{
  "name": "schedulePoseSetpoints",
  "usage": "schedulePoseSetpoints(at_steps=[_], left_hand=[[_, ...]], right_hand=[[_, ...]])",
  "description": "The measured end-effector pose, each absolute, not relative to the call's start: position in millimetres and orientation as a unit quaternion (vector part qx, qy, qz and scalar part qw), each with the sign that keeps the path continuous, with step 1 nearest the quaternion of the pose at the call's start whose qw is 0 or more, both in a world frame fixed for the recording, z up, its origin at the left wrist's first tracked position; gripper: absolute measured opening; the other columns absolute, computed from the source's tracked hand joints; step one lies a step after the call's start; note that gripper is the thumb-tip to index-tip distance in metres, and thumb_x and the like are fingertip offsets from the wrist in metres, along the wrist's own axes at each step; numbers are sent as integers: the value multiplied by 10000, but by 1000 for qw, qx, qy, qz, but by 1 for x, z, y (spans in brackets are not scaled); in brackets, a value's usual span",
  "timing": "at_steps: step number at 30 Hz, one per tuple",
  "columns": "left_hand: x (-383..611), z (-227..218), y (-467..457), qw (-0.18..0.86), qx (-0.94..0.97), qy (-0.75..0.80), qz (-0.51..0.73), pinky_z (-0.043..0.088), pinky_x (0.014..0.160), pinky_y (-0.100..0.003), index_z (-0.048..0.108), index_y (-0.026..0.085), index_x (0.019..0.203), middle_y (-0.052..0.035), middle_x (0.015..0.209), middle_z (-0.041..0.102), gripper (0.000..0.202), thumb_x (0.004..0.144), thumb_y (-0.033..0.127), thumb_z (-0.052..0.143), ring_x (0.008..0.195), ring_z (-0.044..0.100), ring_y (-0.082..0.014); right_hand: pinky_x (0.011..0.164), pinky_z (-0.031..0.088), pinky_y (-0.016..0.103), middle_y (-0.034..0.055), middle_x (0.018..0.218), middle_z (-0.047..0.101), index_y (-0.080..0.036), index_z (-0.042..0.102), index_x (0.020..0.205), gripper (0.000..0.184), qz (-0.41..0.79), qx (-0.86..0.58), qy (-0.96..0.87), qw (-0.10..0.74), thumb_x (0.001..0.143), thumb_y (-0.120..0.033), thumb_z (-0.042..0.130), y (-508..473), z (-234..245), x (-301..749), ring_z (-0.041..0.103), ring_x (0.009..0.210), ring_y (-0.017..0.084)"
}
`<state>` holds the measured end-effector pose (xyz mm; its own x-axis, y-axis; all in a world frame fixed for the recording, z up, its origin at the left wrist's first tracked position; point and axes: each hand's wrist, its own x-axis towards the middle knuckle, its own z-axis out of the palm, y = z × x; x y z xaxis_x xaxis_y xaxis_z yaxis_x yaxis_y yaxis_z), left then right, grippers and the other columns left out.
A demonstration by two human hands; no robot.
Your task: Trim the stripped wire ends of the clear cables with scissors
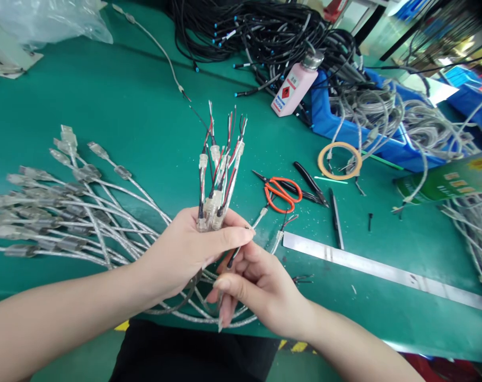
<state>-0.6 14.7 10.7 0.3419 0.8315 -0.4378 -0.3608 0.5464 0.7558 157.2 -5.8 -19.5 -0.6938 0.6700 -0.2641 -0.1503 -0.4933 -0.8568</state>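
Note:
My left hand [189, 244] is closed around a bundle of clear-jacketed USB cables [215, 207], whose stripped ends with red, black and white wires point upward. Close against it, my right hand [260, 286] pinches the end of one more cable [229, 262], a dark sleeve and thin wires showing at its tip. The thumb and finger of my left hand meet near those wires. From below the hands the cables loop away to the left, where their USB plugs [69, 139] lie spread in a pile on the green table [105, 95].
Orange-handled scissors [282, 193], black pliers [310, 183], a tape roll [340, 160], a pen [336, 218] and a steel ruler [376, 270] lie to the right. Behind them stand a pink bottle [296, 87], blue bins [332, 114] of cables and a green can [447, 178]. Black cables [256, 32] heap up at the back.

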Motion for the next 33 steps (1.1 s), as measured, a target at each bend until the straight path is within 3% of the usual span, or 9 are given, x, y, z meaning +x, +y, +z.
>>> schedulePoseSetpoints(at_steps=[7,16,25,33], left_hand=[[1,8,14,743,303,443,399,389,368,-162,693,207,755,98,395,414,106,802,299,712,364,379,-60],[1,4,11,723,332,447,408,357,376,-169,688,189,787,99,392,375,182,836,365,686,352,352,-52],[5,3,7,712,317,436,450,379,393,-117,659,185,741,98,448,459,134,859,248,649,378,408,-30],[5,6,8,713,313,438,448,384,408,-140,664,174,736,92,450,458,142,850,257,649,377,384,-32]], right_hand=[[492,546,183,0,738,677,-193,499,986,241,734,-352,-486,317,907,-356,657,-4,-20,159,665,486,89],[473,537,209,10,756,659,-190,508,956,232,707,-361,-524,310,919,-384,630,-7,-24,159,662,488,105],[497,555,246,5,740,643,-208,475,929,247,690,-364,-567,265,946,-432,580,-9,-25,160,677,525,132],[459,526,237,-8,726,602,-208,456,913,275,669,-375,-586,260,950,-461,558,-12,-26,160,681,526,144]])
